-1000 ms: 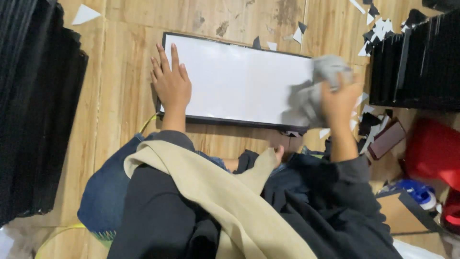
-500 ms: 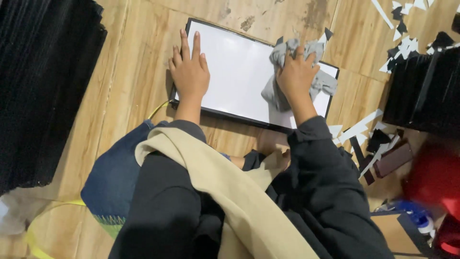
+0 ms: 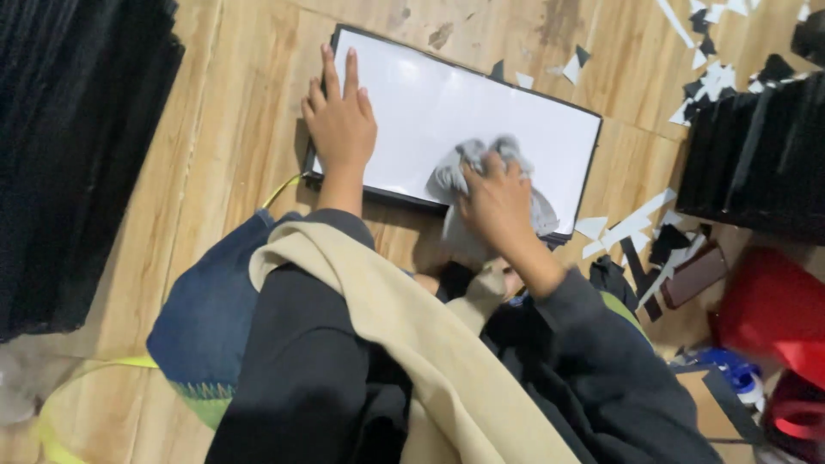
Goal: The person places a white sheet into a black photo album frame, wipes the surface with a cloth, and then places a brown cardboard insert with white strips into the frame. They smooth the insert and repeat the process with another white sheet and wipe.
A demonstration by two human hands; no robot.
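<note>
- Wooden plank floor [image 3: 241,129]: smooth, worn boards. The white panel [image 3: 464,112] is laid flat on it near the knees, so it could be skidded sideways if it's pushed too hard by the cloth.
- White panel: rectangular, glossy white face, thin black frame. A bright glare is seen on the surface, so smears could easily be missed.
- Black stacks [image 3: 69,155] on the left and more dark sheets [image 3: 756,155] on the right: ribbed edges, matte.
- Grey cloth [image 3: 490,185]: soft, crumpled, bunched under the right hand [image 3: 498,202], which is closed loosely over it on the panel's lower right part. Grit could be dragged along and the face scratched.
- Left hand [image 3: 339,120]: spread flat, nothing gripped, pressed on the panel's left edge.
- Paper scraps [image 3: 632,225]: white and black offcuts, sharp-cornered, scattered nearby; could be swept under the cloth.
</note>
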